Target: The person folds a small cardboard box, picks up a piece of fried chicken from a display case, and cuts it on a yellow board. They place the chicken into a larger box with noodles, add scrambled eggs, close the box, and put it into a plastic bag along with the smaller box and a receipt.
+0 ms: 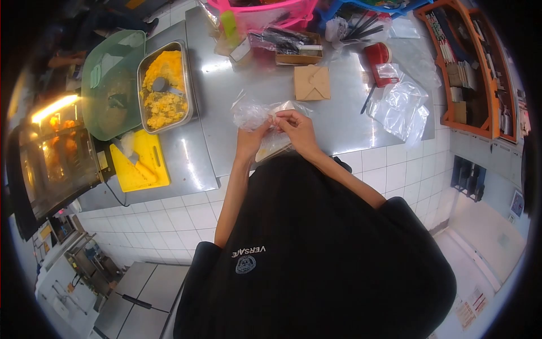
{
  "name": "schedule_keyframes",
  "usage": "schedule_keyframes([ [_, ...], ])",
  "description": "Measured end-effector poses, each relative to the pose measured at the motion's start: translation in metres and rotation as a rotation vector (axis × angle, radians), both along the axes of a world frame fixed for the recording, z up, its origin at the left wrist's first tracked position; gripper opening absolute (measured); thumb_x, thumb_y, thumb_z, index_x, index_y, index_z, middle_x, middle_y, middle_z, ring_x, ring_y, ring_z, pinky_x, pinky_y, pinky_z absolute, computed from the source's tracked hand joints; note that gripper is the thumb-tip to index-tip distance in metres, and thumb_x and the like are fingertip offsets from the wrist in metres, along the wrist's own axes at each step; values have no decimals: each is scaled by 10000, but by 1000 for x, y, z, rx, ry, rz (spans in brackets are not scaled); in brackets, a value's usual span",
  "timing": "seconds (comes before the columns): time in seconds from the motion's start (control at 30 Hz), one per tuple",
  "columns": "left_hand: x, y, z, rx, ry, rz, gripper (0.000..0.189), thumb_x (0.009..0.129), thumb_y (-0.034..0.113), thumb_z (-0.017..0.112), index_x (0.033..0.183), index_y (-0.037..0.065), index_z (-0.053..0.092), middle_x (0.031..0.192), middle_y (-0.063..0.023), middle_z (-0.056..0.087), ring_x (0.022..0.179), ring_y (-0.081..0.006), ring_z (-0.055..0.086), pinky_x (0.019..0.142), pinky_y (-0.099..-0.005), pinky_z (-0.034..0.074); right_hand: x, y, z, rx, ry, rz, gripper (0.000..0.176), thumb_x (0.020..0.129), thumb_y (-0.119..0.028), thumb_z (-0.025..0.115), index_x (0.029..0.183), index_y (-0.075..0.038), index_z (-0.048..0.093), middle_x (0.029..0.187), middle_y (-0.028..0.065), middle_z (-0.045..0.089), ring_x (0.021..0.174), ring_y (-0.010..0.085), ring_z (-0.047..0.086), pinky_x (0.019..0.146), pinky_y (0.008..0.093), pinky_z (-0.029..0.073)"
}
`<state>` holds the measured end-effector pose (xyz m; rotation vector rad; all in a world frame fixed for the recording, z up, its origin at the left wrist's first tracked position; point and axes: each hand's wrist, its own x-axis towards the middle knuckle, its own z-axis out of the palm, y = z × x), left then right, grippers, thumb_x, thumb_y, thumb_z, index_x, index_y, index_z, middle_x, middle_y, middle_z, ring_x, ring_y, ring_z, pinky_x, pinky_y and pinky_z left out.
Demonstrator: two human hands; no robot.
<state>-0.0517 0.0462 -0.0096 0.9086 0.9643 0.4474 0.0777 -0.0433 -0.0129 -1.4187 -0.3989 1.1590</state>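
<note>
A crumpled transparent plastic bag (250, 114) is bunched up between my two hands over the steel table. My left hand (254, 139) is closed on the bag from the left. The fingers of my right hand (298, 130) pinch the plastic close to my left fingertips. What the bag contains, if anything, I cannot make out. Below my hands, a flat pale brown item (272, 149) lies at the table's front edge, partly hidden. A folded brown cardboard box (311, 83) sits just beyond my right hand.
A metal tray (188, 104) of yellow food stands left, near a yellow cutting board (161, 175) with a knife (137, 162). A red cup-like container (376, 56) and loose plastic bags (400, 107) lie right. Pink (265, 16) and blue (372, 8) baskets line the back.
</note>
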Motion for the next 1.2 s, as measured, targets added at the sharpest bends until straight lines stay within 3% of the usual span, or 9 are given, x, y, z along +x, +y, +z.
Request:
schedule_keyframes([
  [0.43, 0, -2, 0, 100, 75, -2, 162, 890, 67, 699, 1033, -7, 681, 967, -67, 698, 872, -151, 665, 787, -296, 549, 1, -2, -20, 22, -55, 65, 196, 940, -148, 656, 1032, 24, 678, 873, 49, 702, 723, 92, 610, 653, 254, 503],
  [0.63, -3, 0, 1, 291, 140, -101, 164, 882, 72, 704, 1020, -15, 699, 940, -73, 712, 847, -146, 665, 773, -289, 532, 17, 5, -7, -74, -40, 279, 97, 947, -101, 648, 1005, -24, 664, 884, 61, 681, 756, 94, 611, 660, 242, 509],
  [0.73, -3, 2, 12, 383, 209, -149, 170, 882, 82, 710, 1026, -7, 702, 932, -66, 713, 837, -148, 661, 765, -294, 527, 21, 7, 4, -133, -128, 325, 75, 939, -89, 649, 973, -22, 649, 871, 57, 661, 737, 102, 593, 650, 265, 498],
  [0.83, 1, -2, 9, 352, 184, -101, 175, 884, 113, 715, 1016, -2, 707, 907, -61, 713, 822, -142, 654, 748, -298, 520, 31, 8, -12, 282, -759, 276, 54, 949, -41, 591, 943, -3, 628, 840, 54, 628, 714, 123, 574, 642, 298, 493],
  [0.9, 6, -3, 11, 479, 235, -107, 212, 883, 153, 724, 1020, -7, 703, 897, -72, 709, 815, -133, 646, 737, -300, 515, 25, 8, -29, 260, -722, 198, 77, 942, -16, 559, 983, -4, 623, 840, 69, 614, 715, 144, 575, 648, 315, 490],
  [1.0, 14, 4, 19, 592, 263, -289, 281, 839, 163, 739, 1042, -24, 683, 936, -162, 708, 821, -223, 679, 751, -359, 523, 10, 6, -33, 164, -590, 59, 113, 932, -16, 527, 1016, -9, 601, 851, 93, 610, 726, 164, 590, 653, 327, 489],
  [1.1, 11, 9, 3, 807, 326, -489, 302, 786, 163, 740, 1014, -27, 682, 938, -234, 690, 836, -361, 675, 779, -435, 515, 24, 3, -17, 47, -178, 142, 129, 934, -64, 519, 1037, -15, 578, 856, 116, 612, 755, 190, 609, 679, 348, 493],
  [1.17, 10, 10, 5, 920, 363, -514, 285, 772, 168, 731, 985, -18, 688, 906, -238, 688, 851, -416, 652, 791, -467, 505, 36, 7, -15, 153, -277, 279, 138, 947, -100, 512, 1043, -21, 574, 848, 123, 615, 776, 209, 619, 701, 367, 495],
  [1.2, 10, 10, 6, 978, 380, -526, 277, 765, 170, 726, 970, -14, 691, 890, -241, 687, 859, -444, 641, 796, -484, 500, 39, 9, -23, 280, -559, 352, 142, 958, -115, 506, 1042, -26, 576, 840, 123, 618, 785, 218, 622, 710, 376, 496],
])
